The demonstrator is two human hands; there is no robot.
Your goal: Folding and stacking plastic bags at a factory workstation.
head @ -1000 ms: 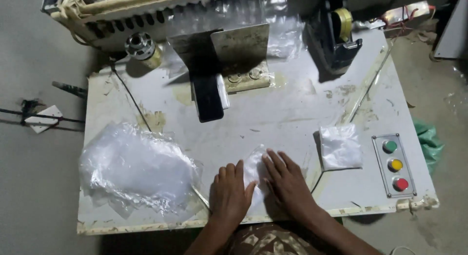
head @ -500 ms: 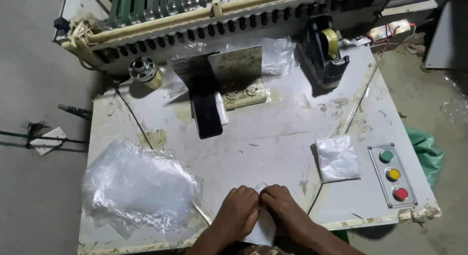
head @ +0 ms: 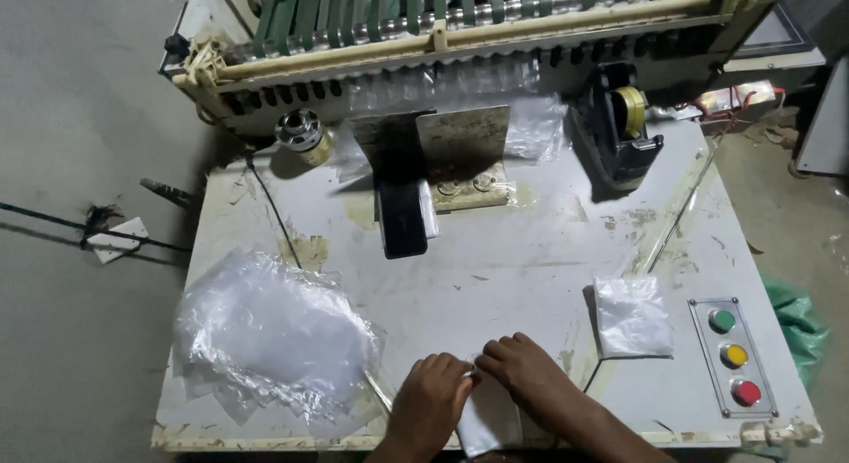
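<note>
Clear plastic is what you have in both hands — one small bag [head: 488, 420] at the worktop's [head: 522, 277] front edge, near the middle. Your left hand [head: 431, 403] and right hand [head: 529, 376] meet at its top, fingers curled and pinching the film. One loose heap of clear bags [head: 270, 335] lies at the front left corner, and one small stack of flat bags [head: 631, 316] lies right of your hands. Three round buttons — green [head: 722, 321], yellow [head: 733, 355], red [head: 746, 392] — line the front right corner. One tape dispenser [head: 619, 127] stands at the back right.
</note>
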